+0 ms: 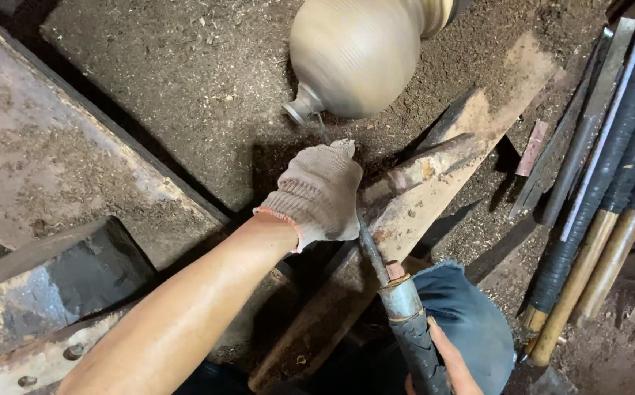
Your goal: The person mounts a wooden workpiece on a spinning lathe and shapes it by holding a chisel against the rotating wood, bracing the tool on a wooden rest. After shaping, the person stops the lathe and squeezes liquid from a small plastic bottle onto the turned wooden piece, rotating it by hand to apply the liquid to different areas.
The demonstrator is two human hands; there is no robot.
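Both hands work a long turning tool point(387, 281) at a wood lathe: the left hand point(319, 194), in a knitted cotton glove, is closed over the steel shank and presses it down on the worn tool rest point(434, 157), while the bare right hand point(445, 366), at five o'clock in the view and partly cut off by the frame edge, is wrapped round the tape-bound handle beside a blue cloth-covered knee point(474, 322). At twelve o'clock the workpiece, a rounded wooden vessel point(354, 55), hangs on the lathe, its surface streaked with fine rings that suggest it is spinning; the tool's tip, hidden past the glove, points toward the narrow neck point(303, 108) at the vessel's lower left. The body looks fully shaped, smooth, pale tan and evenly bulbous, so most of the turning appears done, with only the slim stem at the end left to thin or part; that is a reading of the shape, not something plainly shown. Thick brown sawdust covers the lathe bed point(186, 80) and a rusty steel beam point(61, 168) at nine o'clock. At three o'clock a row of spare long-handled tools point(610, 190), with dark wrapped shafts and wooden grips, leans against the bed.
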